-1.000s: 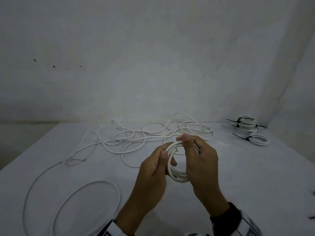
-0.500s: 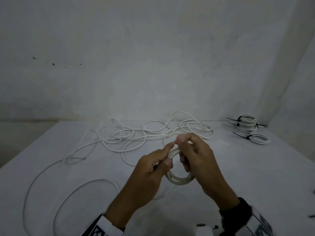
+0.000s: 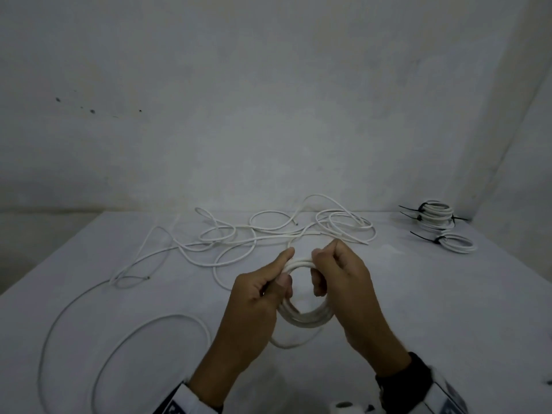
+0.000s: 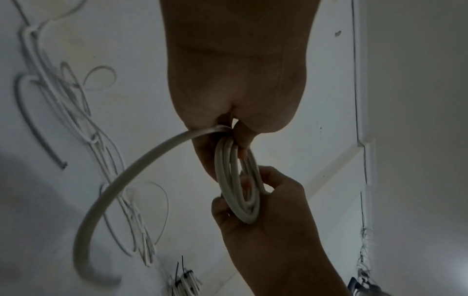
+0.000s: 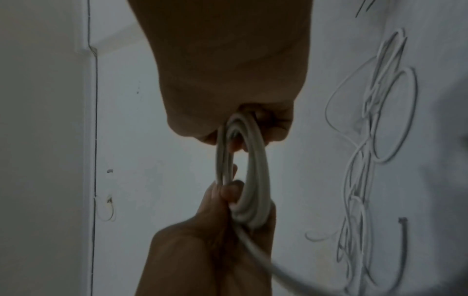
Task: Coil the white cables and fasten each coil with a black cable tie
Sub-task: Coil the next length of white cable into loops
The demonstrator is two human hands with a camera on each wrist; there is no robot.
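Note:
A small coil of white cable [image 3: 307, 316] [image 4: 240, 190] [image 5: 249, 170] hangs between both hands above the table. My left hand [image 3: 268, 282] pinches its left side between thumb and forefinger. My right hand [image 3: 328, 273] grips the right side with curled fingers. The uncoiled tail [image 3: 125, 330] [image 4: 119, 180] runs from the left hand down into wide loops on the table at the near left. No black tie is on this coil.
A tangle of loose white cables [image 3: 268, 231] lies across the far middle of the white table [image 3: 448, 309]. Tied coils with black cable ties [image 3: 436, 218] [image 3: 457, 242] sit at the far right, near the wall corner.
The coil has turned from upright to lying flatter and facing the camera. Both hands shifted their hold round its rim, and more of the tail was drawn in from the left loops.

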